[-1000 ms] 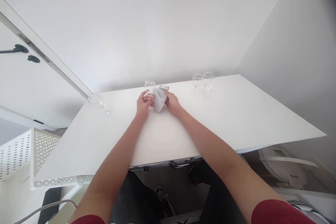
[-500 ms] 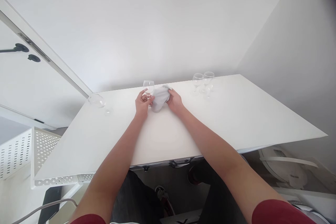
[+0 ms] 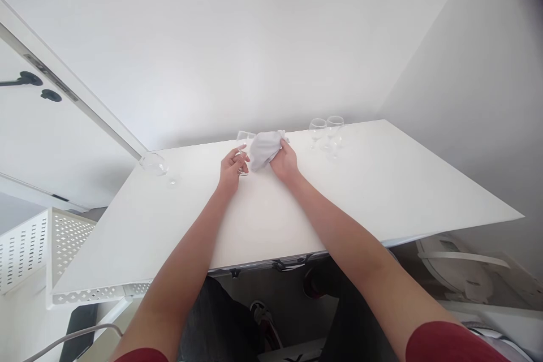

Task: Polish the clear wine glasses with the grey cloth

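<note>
My left hand (image 3: 233, 168) is closed around the stem of a clear wine glass (image 3: 245, 137), which tilts a little to the right. Its bowl shows above my fingers and its foot below them. A light grey cloth (image 3: 264, 149) hangs bunched in my right hand (image 3: 285, 162), just right of the glass. My right thumb lies over the cloth; the fingers behind it are mostly hidden. Whether the cloth touches the glass I cannot tell.
On the white table (image 3: 271, 220), several upright wine glasses (image 3: 334, 124) stand near the back edge at right. Another wine glass (image 3: 153, 164) lies on its side at the far left. A white perforated rack (image 3: 72, 235) stands beyond the left edge, and a wall rises behind.
The cloth has shifted up and right with my right hand, away from the glass. The glass has tipped to the right in my left hand. The other glasses stay put.
</note>
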Demonstrator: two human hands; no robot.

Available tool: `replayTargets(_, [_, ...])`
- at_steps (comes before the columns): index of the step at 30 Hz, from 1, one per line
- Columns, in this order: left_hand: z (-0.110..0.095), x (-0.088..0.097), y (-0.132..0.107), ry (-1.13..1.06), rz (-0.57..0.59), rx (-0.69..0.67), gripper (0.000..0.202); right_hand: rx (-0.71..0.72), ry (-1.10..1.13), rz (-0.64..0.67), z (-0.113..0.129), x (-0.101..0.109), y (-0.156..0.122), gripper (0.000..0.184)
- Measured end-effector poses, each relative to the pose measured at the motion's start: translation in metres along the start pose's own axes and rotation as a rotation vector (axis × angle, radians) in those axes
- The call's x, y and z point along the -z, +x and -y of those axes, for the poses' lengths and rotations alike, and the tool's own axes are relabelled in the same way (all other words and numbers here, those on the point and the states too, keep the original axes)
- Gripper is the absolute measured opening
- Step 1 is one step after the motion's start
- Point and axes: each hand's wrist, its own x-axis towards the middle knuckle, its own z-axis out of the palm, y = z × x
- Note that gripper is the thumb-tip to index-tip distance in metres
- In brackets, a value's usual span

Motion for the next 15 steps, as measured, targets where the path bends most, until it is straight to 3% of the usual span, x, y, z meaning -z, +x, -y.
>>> replayTargets(6, [0.002, -0.001, -0.001, -0.012, 0.161, 0.169, 0.04, -0.171, -0.015, 0.216, 0.008, -0.009, -0.012, 0.04])
replayTargets(11, [-0.002, 0.002, -0.003, -0.104, 0.332, 0.374, 0.038, -0.221, -0.047, 0.194, 0.012, -0.005, -0.013, 0.039])
replayTargets(15, [-0.002, 0.002, -0.001, -0.109, 0.286, 0.32, 0.037, -0.207, -0.045, 0.195, 0.012, -0.008, -0.012, 0.043])
